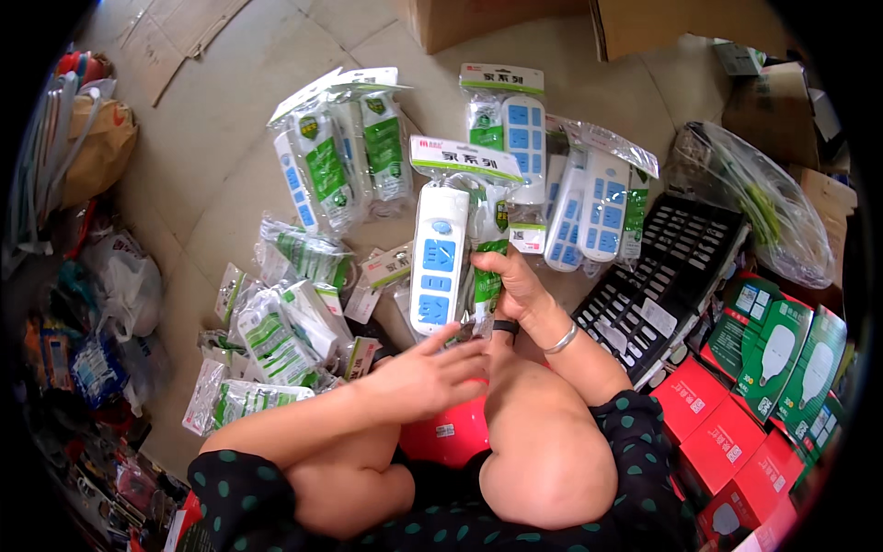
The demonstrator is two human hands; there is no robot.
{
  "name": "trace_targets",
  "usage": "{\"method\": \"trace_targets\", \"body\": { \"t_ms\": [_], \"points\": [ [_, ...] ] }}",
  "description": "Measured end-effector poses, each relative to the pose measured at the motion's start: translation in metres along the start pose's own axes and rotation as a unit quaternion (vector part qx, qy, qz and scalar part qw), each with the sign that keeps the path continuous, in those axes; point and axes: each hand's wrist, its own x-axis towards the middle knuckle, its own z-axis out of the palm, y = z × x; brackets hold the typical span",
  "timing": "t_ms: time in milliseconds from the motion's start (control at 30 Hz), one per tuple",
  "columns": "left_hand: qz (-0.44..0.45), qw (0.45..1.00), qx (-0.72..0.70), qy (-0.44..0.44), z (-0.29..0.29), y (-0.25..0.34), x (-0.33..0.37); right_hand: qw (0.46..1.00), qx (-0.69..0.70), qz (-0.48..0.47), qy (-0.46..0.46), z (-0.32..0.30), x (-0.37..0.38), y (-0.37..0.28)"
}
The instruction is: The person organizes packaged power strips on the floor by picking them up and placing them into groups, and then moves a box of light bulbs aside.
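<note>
A white power strip (pixel 436 262) with blue sockets, sealed in a clear bag with a white and green header card, stands upright in front of me. My right hand (pixel 513 281) grips the bag's right side, thumb over its green-printed part. Just below the strip, my left hand (pixel 432 370) has its fingers stretched out; whether they touch the bag's lower end I cannot tell. Beyond lie more bagged power strips (pixel 602 207) on the right and bagged green-and-white packs (pixel 333 161) on the left. A heap of smaller bagged packs (pixel 278 345) lies near my left forearm.
A black slotted tray (pixel 658 276) lies to the right, near red boxes (pixel 717 446) and green bulb boxes (pixel 777 354). A large clear plastic bag (pixel 759 202) is behind them. Mixed goods and plastic bags (pixel 120 281) crowd the left edge. Cardboard boxes (pixel 497 20) stand at the back.
</note>
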Motion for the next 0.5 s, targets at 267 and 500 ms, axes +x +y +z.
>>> {"method": "trace_targets", "body": {
  "t_ms": [267,500],
  "points": [
    [-0.431,0.678,-0.553,0.22,0.041,-0.056,-0.041,0.992,-0.101,-0.051,0.056,0.001,-0.003,-0.001],
    [-0.426,0.5,-0.65,0.382,-0.002,-0.071,-0.062,0.936,-0.323,-0.11,-0.087,0.03,0.003,-0.003]
  ]
}}
